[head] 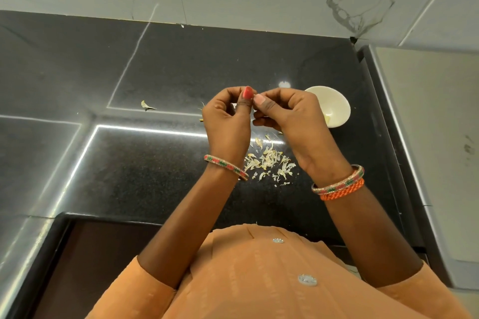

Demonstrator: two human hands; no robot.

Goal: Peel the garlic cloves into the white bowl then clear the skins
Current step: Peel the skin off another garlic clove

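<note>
Two hands peel a garlic clove above a dark table, with skins below and a white bowl to the right.

The left hand (228,118) and right hand (287,114) meet thumb to thumb above the black speckled table (155,171), their fingers (261,101) curled inward and pinching something small between the two thumbs; the garlic clove itself is hidden by the fingers. Just below the fingers, between the wrists, a loose pile of pale garlic skins (269,160) lies on the table. The white bowl (334,109) stands just right of the right hand's fingers, partly hidden by them, with a pale yellowish piece at its bottom. A single stray skin (147,105) lies well to the left of the left hand's fingers. Patterned bangles (225,166) ring both wrists.
</note>
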